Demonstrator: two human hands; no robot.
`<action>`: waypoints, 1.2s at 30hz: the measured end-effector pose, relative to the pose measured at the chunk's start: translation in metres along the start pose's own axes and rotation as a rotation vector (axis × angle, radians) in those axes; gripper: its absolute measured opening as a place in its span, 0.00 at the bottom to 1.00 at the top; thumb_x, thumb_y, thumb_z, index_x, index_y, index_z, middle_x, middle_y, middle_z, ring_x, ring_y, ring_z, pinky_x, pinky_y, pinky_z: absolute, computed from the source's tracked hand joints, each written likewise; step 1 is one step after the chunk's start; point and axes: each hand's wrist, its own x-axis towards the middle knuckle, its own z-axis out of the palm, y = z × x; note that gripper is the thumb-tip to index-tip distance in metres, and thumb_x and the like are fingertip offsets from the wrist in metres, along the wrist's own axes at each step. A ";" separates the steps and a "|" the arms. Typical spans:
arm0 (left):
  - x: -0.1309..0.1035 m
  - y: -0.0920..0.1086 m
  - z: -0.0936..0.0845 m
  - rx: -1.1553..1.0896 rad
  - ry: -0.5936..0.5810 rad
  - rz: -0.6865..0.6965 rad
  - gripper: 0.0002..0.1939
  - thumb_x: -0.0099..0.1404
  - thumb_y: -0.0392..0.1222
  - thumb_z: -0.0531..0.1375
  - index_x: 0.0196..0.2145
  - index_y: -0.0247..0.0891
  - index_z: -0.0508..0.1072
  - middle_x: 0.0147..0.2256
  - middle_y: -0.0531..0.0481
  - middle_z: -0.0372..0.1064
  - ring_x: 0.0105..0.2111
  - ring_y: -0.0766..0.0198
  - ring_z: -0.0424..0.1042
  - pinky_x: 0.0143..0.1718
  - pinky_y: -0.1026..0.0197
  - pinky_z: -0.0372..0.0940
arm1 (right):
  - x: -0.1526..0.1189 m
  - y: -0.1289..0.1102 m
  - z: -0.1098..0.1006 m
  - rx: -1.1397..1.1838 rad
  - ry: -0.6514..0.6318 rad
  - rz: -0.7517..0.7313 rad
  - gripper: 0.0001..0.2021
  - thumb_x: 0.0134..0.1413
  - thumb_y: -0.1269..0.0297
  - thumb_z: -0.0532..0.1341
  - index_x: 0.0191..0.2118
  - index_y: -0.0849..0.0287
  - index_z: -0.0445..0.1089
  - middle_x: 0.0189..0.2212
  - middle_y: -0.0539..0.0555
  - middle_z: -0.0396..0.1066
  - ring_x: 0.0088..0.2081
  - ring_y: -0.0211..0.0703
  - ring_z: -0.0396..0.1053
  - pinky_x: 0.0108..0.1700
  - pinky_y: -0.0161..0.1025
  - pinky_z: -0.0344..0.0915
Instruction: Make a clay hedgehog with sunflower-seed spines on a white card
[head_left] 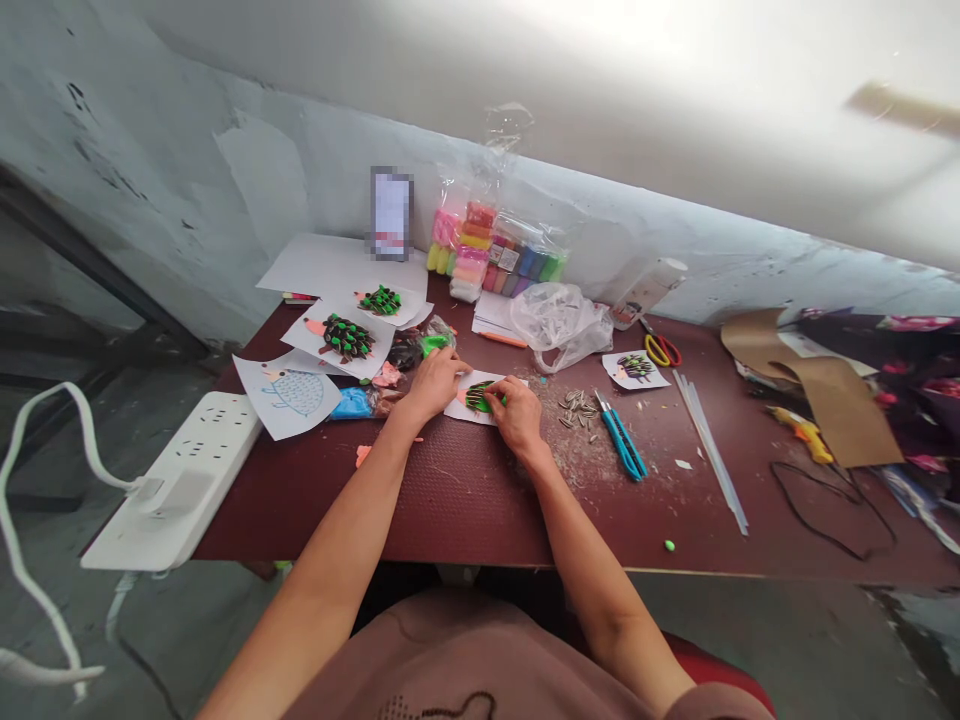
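Note:
A small white card (459, 409) lies on the dark red table (465, 500), with a green clay shape (478, 397) on it that bears dark striped seeds. My left hand (437, 382) rests at the card's upper left edge, fingers apart and nothing seen in them. Over the right part of the green shape, my right hand (516, 410) has its thumb and forefinger pinched together; whatever is between them is too small to make out. Loose seeds (577, 408) lie in a scatter to the right of the card.
Hedgehog pictures (346, 338), blue clay (351, 403) and a power strip (176, 480) are left. Clay packs (472, 250) and a plastic bag (562, 325) stand behind. Rightward lie a teal cutter (621, 438), scissors (661, 350), glue sticks (711, 450) and a yellow glue gun (808, 436).

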 end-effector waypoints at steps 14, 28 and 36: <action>0.003 -0.007 0.006 -0.016 -0.001 0.022 0.19 0.69 0.30 0.55 0.49 0.40 0.84 0.46 0.40 0.74 0.47 0.53 0.70 0.54 0.53 0.66 | -0.001 0.034 -0.023 0.031 0.176 0.092 0.09 0.58 0.67 0.61 0.36 0.57 0.81 0.34 0.54 0.76 0.34 0.43 0.71 0.39 0.38 0.63; 0.002 -0.004 0.002 -0.017 -0.004 0.014 0.19 0.69 0.29 0.56 0.48 0.39 0.84 0.47 0.40 0.74 0.48 0.53 0.70 0.53 0.53 0.66 | 0.001 0.014 -0.016 -0.094 -0.037 -0.005 0.10 0.62 0.64 0.65 0.47 0.53 0.82 0.43 0.56 0.76 0.43 0.46 0.74 0.44 0.38 0.65; 0.001 -0.004 0.003 -0.014 0.002 0.015 0.19 0.69 0.30 0.56 0.48 0.40 0.84 0.46 0.41 0.74 0.47 0.54 0.70 0.54 0.53 0.66 | 0.002 0.016 -0.013 -0.081 -0.035 -0.008 0.09 0.62 0.66 0.65 0.46 0.53 0.81 0.42 0.55 0.76 0.43 0.45 0.73 0.43 0.38 0.64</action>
